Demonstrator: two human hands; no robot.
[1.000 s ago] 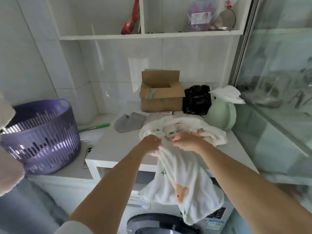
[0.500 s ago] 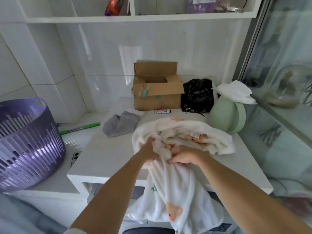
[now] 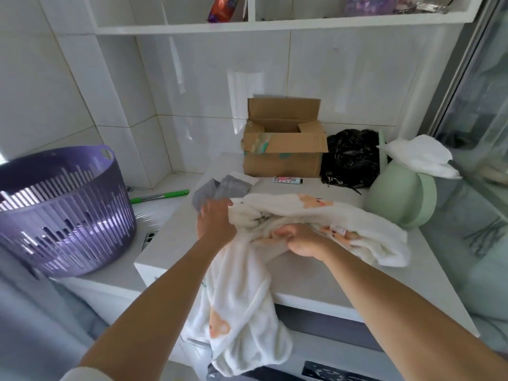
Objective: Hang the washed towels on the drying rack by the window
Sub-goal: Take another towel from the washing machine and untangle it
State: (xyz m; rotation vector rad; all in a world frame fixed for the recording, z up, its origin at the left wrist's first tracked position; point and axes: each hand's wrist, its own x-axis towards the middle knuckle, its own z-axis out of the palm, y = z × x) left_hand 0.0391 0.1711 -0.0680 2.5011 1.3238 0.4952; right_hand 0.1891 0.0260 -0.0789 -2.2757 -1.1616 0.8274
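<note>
Two hands work on one white towel (image 3: 302, 215) at the middle of the bench (image 3: 170, 243). The left hand (image 3: 215, 224) pinches the towel's left edge, fingers closed on the cloth. The right hand (image 3: 302, 240) is buried in the bunched middle, fingers curled around a fold. Part of the towel lies heaped on the bench toward 3 o'clock; the rest spills over the front edge toward 6 o'clock and hangs in front of the washer (image 3: 330, 361) below. Orange animal prints show on the cloth, and a small white label sits near the right hand.

At 9 o'clock, a purple slotted basket (image 3: 63, 213) stands on a lower ledge, well apart from the towel. A grey cloth (image 3: 220, 189) lies at 11 o'clock, just beyond the left hand. Between basket and cloth lies a green-tipped stick (image 3: 162, 196). At 12 o'clock, an open box (image 3: 283, 155) stands against the tiled wall, with a black bag (image 3: 349, 158) touching its right side. A small tube (image 3: 287, 180) lies in front of the box. At 2 o'clock, a pale green jug (image 3: 401, 199) carries a white cloth (image 3: 420, 156) on top. A shelf (image 3: 247, 27) runs along the wall overhead.
</note>
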